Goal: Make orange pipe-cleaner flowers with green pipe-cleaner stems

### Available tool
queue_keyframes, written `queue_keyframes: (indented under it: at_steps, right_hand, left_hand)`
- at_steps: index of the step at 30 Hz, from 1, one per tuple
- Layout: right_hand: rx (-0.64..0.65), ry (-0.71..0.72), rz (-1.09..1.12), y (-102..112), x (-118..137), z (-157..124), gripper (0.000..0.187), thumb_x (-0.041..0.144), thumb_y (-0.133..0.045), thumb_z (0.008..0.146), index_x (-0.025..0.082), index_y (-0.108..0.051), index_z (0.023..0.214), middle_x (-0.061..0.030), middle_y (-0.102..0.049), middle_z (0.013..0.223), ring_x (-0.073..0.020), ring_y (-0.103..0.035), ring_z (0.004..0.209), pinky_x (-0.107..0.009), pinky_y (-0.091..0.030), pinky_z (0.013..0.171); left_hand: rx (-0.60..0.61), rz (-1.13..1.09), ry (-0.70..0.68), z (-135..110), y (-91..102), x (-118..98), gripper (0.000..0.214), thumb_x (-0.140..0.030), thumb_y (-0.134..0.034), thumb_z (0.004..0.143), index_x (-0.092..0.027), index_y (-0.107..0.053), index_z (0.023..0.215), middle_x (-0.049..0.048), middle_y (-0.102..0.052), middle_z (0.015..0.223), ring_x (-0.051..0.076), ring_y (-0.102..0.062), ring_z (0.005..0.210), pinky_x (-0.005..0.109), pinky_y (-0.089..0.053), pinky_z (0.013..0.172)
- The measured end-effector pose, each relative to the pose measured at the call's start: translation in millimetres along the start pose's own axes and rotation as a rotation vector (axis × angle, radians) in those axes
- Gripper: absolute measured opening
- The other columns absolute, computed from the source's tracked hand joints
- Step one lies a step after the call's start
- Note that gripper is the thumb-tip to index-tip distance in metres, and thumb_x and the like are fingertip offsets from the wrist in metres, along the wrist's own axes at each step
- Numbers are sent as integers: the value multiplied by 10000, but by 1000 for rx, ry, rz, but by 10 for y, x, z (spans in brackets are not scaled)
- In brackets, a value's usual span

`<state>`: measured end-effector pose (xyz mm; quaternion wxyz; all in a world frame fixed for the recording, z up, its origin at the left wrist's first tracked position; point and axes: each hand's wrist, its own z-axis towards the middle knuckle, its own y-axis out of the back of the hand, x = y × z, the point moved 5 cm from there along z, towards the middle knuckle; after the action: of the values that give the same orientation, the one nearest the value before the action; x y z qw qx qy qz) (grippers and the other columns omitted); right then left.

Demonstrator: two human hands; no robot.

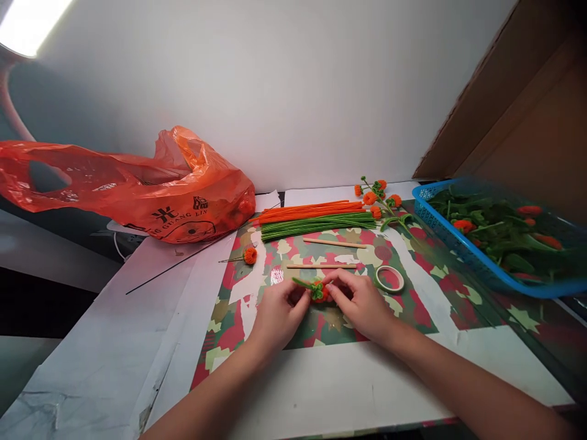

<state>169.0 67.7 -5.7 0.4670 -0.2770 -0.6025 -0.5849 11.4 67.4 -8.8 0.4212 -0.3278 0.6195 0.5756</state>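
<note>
Between my two hands is a small pipe-cleaner flower (318, 291) with orange petals and a green centre, a green pipe-cleaner end sticking out to the left. My left hand (280, 310) pinches it from the left side. From the right, the fingertips of my right hand (360, 304) close on its orange edge. Just beyond my hands lie two thin wooden sticks, a nearer stick (321, 266) and a farther stick (334, 243). A roll of pale tape (389, 279) rests to the right of my right hand.
Orange pipe cleaners (312, 211) and green pipe cleaners (318, 226) lie bundled behind. A finished orange flower (250, 255) on wire lies left. A flower spray (376, 197) leans near a blue basket (486, 269) of flowers and leaves. An orange plastic bag (197, 201) stands left.
</note>
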Motion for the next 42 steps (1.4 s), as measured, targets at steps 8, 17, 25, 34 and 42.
queue_keyframes:
  at_steps: [8, 17, 25, 34, 42]
  right_hand:
    - [-113, 120, -196, 83, -14, 42, 169, 174, -486, 862, 191, -651, 896, -14, -690, 732, -146, -602, 585, -262, -461, 589]
    - [-93, 54, -360, 898, -64, 138, 143, 298, -562, 816, 182, -645, 818, -38, -652, 780, -171, -580, 689, -282, -450, 628]
    - [40, 24, -554, 883, -161, -288, 158, 238, -588, 800, 203, -545, 653, -37, -578, 736, -237, -517, 840, -361, -406, 760]
    - [124, 217, -507, 463, 430, -640, 136, 245, -464, 915, 213, -478, 783, -35, -541, 853, -205, -491, 864, -339, -406, 786]
    - [79, 248, -545, 234, 426, -607, 101, 241, -443, 933, 204, -491, 853, -12, -615, 786, -169, -530, 715, -406, -316, 890]
  left_hand:
    - [-45, 135, -170, 36, 45, -54, 149, -221, -545, 801, -176, -656, 891, 11, -624, 668, 125, -516, 543, 226, -415, 519]
    - [-83, 220, -357, 26, 113, -95, 108, -193, -505, 844, -167, -609, 857, 16, -599, 717, 108, -499, 549, 209, -423, 512]
    - [-84, 290, -636, -138, 28, -254, 77, -178, -545, 813, -200, -616, 795, 33, -612, 745, 168, -572, 715, 270, -465, 627]
    - [-41, 311, -909, -342, -130, -461, 347, -281, -667, 803, -190, -589, 1129, 99, -677, 1017, 222, -603, 895, 359, -500, 775]
    - [24, 167, -807, -312, -87, -417, 126, -235, -594, 869, -169, -667, 790, 27, -651, 624, 141, -562, 599, 266, -454, 591]
